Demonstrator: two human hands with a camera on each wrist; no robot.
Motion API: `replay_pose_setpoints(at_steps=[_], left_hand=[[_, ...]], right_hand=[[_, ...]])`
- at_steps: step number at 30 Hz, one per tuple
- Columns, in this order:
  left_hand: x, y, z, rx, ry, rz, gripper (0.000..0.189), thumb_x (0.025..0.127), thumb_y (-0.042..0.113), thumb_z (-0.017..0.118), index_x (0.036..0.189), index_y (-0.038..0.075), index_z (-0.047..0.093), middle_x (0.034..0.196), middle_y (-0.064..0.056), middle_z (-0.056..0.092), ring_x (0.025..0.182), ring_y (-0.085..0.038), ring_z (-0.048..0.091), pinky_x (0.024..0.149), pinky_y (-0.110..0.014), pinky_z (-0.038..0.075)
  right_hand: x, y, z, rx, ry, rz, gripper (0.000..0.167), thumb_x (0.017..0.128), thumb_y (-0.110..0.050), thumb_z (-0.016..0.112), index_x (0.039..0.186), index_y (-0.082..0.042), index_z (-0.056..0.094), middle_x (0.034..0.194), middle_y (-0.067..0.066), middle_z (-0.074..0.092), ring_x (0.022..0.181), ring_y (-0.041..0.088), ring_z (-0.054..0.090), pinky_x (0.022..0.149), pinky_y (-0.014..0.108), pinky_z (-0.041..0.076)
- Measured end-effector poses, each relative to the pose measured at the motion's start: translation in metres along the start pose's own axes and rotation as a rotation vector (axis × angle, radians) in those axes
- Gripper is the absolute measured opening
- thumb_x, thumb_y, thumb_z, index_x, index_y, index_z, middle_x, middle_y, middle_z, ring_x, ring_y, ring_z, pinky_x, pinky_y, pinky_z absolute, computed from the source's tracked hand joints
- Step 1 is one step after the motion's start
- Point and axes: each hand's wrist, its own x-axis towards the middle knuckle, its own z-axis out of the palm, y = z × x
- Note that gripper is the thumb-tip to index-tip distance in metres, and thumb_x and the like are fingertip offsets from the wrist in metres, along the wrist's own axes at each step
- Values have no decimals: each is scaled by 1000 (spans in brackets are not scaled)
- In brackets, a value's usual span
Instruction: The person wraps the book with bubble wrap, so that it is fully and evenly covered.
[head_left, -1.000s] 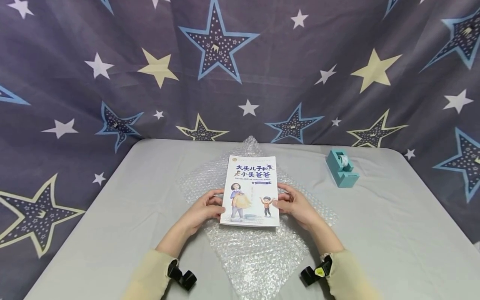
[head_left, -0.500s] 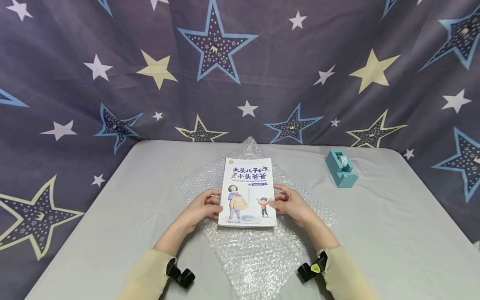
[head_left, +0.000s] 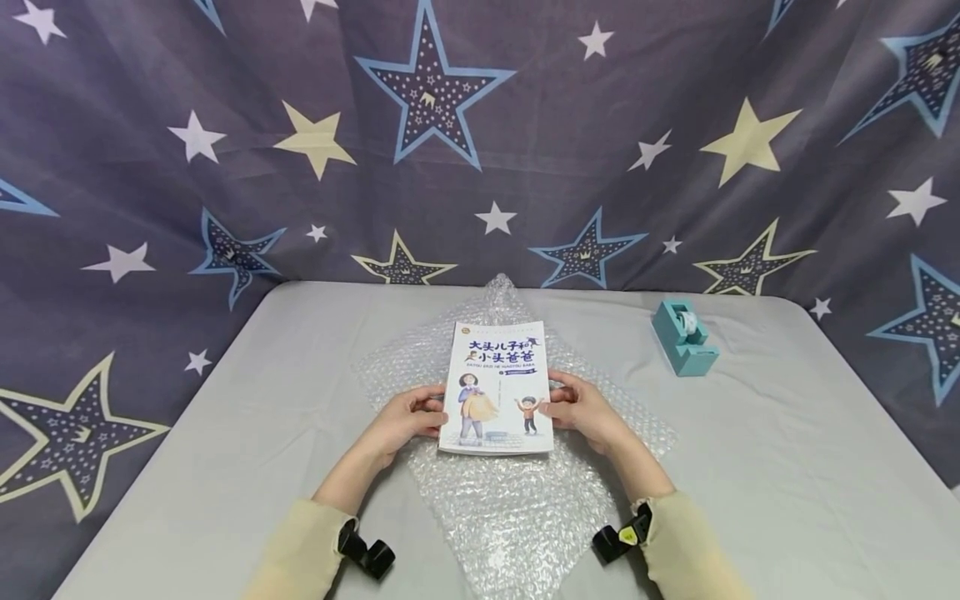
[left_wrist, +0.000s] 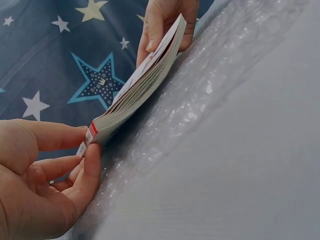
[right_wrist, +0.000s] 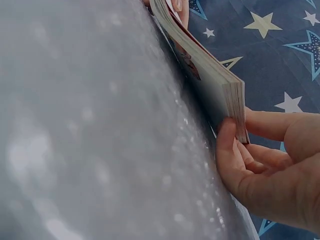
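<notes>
A white paperback book point(head_left: 497, 387) with a blue title and two cartoon figures on its cover is held between both hands, close over a sheet of bubble wrap point(head_left: 517, 517). The left hand point(head_left: 408, 421) pinches its spine edge, which shows a red-striped corner in the left wrist view. On the opposite edge the right hand point(head_left: 588, 412) grips the page side, fingers and thumb on either face. Seen from the right wrist, the page block point(right_wrist: 235, 107) sits in the right hand's pinch. The book bows slightly in the left wrist view.
A teal tape dispenser point(head_left: 684, 337) with a roll of clear tape stands at the back right of the grey-covered table point(head_left: 225, 467). The bubble wrap lies with one corner toward the star-patterned curtain point(head_left: 322, 200) behind the table. Black cameras are strapped to both wrists.
The book has come down slightly toward the bubble wrap and shifted a little left, with both hands still holding it. The tape dispenser and the wrap have stayed put.
</notes>
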Motion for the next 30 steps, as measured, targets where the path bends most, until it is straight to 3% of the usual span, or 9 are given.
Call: replay_pose_setpoints(at_steps=[4, 11, 21, 30], left_hand=[[-1, -2, 1, 7, 22, -9, 55, 78, 0, 61, 130, -6, 44, 94, -9, 56, 73, -9, 56, 68, -24, 52], [0, -7, 6, 40, 54, -14, 49, 77, 0, 61, 124, -6, 50, 90, -7, 56, 71, -8, 55, 63, -22, 50], [2, -4, 9, 71, 72, -26, 49, 77, 1, 63, 124, -3, 51, 89, -8, 56, 72, -12, 56, 65, -26, 51], [2, -3, 10, 96, 126, -26, 49, 75, -4, 63, 122, -6, 52, 82, -5, 52, 68, -12, 53, 61, -24, 50]], right_hand=[[0, 2, 0, -30, -5, 1, 64, 82, -2, 62, 138, 0, 32, 90, 5, 51, 77, 10, 52, 68, 25, 52], [0, 5, 1, 19, -24, -3, 59, 83, -1, 60, 137, 4, 35, 93, 8, 50, 79, 11, 54, 71, 27, 53], [-4, 5, -1, 15, -18, -35, 48, 85, 1, 55, 130, 9, 41, 110, 24, 55, 82, 14, 61, 73, 30, 54], [-4, 4, -1, -13, -10, -52, 44, 84, 4, 55, 126, 13, 43, 108, 26, 55, 82, 15, 61, 73, 32, 54]])
